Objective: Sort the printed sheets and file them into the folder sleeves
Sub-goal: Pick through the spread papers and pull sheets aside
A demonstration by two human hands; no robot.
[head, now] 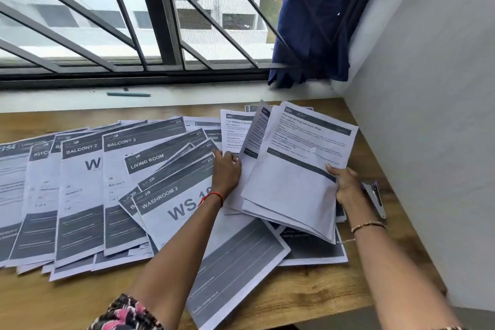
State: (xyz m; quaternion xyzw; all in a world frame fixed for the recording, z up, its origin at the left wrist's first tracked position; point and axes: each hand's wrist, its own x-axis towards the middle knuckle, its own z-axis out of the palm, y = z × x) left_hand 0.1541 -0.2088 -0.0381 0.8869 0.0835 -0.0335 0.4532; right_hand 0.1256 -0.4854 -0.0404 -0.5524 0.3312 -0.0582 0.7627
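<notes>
Many printed sheets lie fanned across the wooden table [80, 300], with dark headers reading BALCONY 2 [80, 190], BALCONY 3 [120, 182], LIVING ROOM [150, 161] and WASHROOM 2 [171, 211]. My right hand [345, 185] grips a small stack of text sheets [294, 177] by its right edge and holds it tilted up off the table. My left hand [226, 171] reaches over the WASHROOM 2 sheet, its fingers at the left edge of the sheets under that stack. No folder is in view.
A stapler [375, 198] lies on the table right of my right hand, close to the white wall [428, 142]. A teal pen [128, 94] rests on the window sill. A blue cloth [321, 21] hangs at the barred window's right end.
</notes>
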